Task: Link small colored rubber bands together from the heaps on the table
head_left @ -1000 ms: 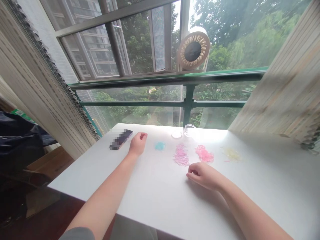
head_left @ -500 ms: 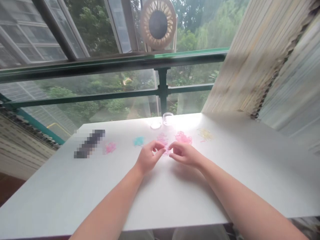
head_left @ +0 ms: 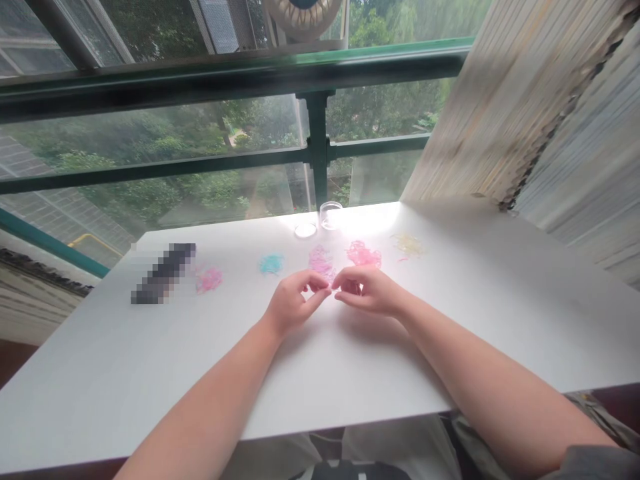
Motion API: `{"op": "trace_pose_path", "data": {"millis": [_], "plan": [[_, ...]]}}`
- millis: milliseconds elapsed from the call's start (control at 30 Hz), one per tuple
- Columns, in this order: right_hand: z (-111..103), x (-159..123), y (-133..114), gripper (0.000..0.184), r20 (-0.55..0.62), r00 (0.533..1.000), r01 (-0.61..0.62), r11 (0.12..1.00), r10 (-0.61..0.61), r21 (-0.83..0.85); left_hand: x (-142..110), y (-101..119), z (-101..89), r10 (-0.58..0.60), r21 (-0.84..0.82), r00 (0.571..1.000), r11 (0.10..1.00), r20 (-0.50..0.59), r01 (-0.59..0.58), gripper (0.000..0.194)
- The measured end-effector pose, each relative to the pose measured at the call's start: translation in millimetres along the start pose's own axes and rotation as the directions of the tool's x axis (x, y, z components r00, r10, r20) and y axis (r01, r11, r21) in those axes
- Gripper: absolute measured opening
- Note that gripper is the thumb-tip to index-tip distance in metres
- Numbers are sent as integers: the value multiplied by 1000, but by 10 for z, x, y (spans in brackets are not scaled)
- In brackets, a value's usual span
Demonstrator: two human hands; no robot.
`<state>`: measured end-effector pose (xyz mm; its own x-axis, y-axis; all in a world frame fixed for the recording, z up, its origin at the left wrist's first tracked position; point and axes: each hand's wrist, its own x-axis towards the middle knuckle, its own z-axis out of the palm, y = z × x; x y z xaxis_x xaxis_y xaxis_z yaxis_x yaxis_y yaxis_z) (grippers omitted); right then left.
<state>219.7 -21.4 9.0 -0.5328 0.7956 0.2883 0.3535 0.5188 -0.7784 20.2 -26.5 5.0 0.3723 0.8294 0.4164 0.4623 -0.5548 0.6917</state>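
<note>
My left hand (head_left: pixel 300 301) is held just above the white table, thumb and forefinger pinched together at the tips. Something tiny and pinkish shows at that pinch, too small to make out. Facing it, my right hand (head_left: pixel 369 291) has curled fingers, with thumb and forefinger tips close together beside the left fingertips. Whatever they hold is hidden. Just beyond the fingertips lies a pile of pale pink-purple rubber bands (head_left: pixel 321 260). A brighter pink pile of rubber bands (head_left: pixel 363 253) lies behind my right hand.
Further piles on the white table (head_left: pixel 200 373) are turquoise (head_left: pixel 271 263), pink (head_left: pixel 209 280) and yellow (head_left: pixel 409 245). A clear round container (head_left: pixel 331 217) and its lid (head_left: pixel 305 231) stand at the back edge. A blurred-out dark object (head_left: pixel 164 273) lies left; a curtain (head_left: pixel 460 113) hangs right.
The view has tipped downward, so the table sits higher in the picture. My right thumb and forefinger have drawn closer together; my left hand keeps its pinch.
</note>
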Motion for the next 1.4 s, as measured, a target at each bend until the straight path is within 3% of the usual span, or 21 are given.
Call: {"op": "trace_pose_path", "data": {"millis": [433, 567, 600, 667, 733, 800, 833, 933, 1400], "plan": [[87, 46, -16, 5, -36, 999, -9, 1000, 8, -30, -11, -4, -56, -10, 36, 997, 999, 81, 7, 12], [-114, 28, -23, 14, 36, 998, -48, 985, 54, -166, -6, -18, -53, -18, 37, 997, 999, 69, 15, 11], [-223, 6, 1, 20, 29, 994, -91, 967, 101, -237, -5, -25, -53, -18, 42, 998, 999, 65, 15, 11], [-484, -70, 91, 20, -138, 966, -258, 881, 220, -398, -4, -37, -53, -18, 48, 998, 999, 59, 15, 10], [-744, -180, 221, 19, -291, 899, -437, 729, 328, -527, -2, -37, -54, -17, 48, 998, 999, 58, 14, 10], [-938, -290, 352, 19, -318, 855, -514, 589, 409, -623, 0, -27, -56, -14, 46, 998, 999, 63, 11, 11], [-1001, -332, 407, 19, -307, 851, -511, 537, 425, -672, 2, -20, -56, -9, 46, 998, 999, 64, 6, 11], [-1073, -375, 500, 18, -279, 858, -484, 495, 431, -722, 8, -6, -55, 14, 39, 998, 999, 61, -17, 13], [-1020, -104, 520, 18, -186, 881, -375, 402, 436, -836, 26, -18, -61, 43, 7, 999, 999, 20, -43, 11]]}}
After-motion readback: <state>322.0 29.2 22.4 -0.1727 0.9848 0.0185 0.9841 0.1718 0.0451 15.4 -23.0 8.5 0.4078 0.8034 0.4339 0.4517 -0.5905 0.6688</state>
